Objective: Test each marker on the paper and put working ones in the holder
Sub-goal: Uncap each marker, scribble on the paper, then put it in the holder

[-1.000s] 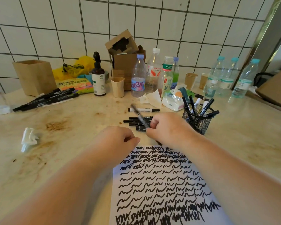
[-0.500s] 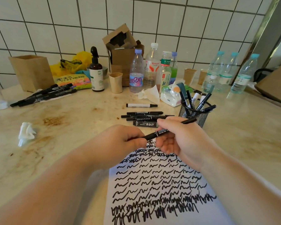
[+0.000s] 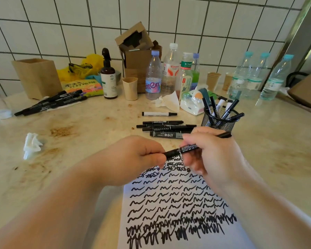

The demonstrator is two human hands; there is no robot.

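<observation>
Marker (image 3: pixel 187 148) between two hands — four more (image 3: pixel 166 128) behind.

Bare beige stone counter (image 3: pixel 83 155) lies open at nine o'clock, save a crumpled white tissue (image 3: pixel 31 145). At twelve, a row of loose black markers (image 3: pixel 166 127) blocks the way; at one, the black mesh holder (image 3: pixel 220 121) stands bristling with pens.

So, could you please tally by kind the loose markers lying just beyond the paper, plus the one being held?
White marker: 1
Slim black markers lying down: 3
Thick black marker: 1
Held marker, slim black: 1
Total: 6
</observation>
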